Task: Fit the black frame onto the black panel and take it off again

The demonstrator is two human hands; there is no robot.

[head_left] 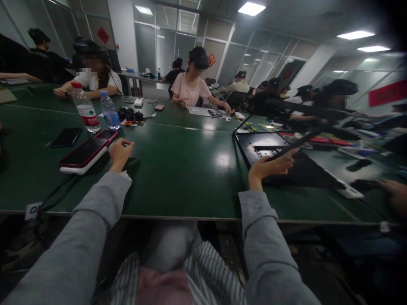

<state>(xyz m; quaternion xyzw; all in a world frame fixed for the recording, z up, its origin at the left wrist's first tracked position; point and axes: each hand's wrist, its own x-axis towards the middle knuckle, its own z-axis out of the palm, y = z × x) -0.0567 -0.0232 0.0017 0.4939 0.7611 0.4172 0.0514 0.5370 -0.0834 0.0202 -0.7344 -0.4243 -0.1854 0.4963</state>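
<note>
My left hand (121, 153) rests on the green table with its fingers curled together. Whatever may be between them is hidden. Just left of it lies a phone in a red case (87, 149), on top of a white power bank or similar block (84, 167). My right hand (271, 166) is closed on the edge of a thin black frame (295, 146), which is raised at a slant. Under that frame is a flat black panel (257, 142) with some metal fittings in its middle. Part of the frame is blurred.
A red-capped bottle (87, 110) and a blue-capped bottle (110, 112) stand behind a dark phone (66, 137). Black parts (130, 115) lie nearby. Across the table (178, 169), a person in pink (190, 91) handles a grey board. Cables and tools (333, 140) clutter the right side.
</note>
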